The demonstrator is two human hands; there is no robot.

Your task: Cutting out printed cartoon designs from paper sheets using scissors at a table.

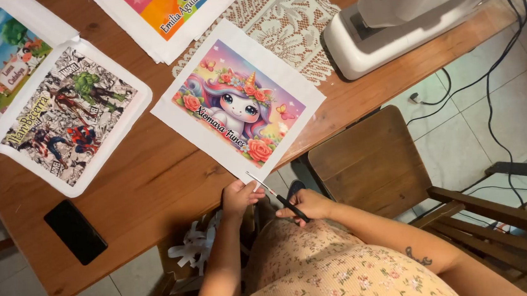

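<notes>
Both forearms reach forward, close together. The left hand [237, 197] pinches with fingers curled. The right hand [309, 205] is closed in a grip, knuckles up.

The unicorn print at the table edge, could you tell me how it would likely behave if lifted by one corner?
The unicorn print looks thin and flat, so it would probably droop. Its corner overhangs the table, pinched by the left hand; likely light, easily slid.
</notes>
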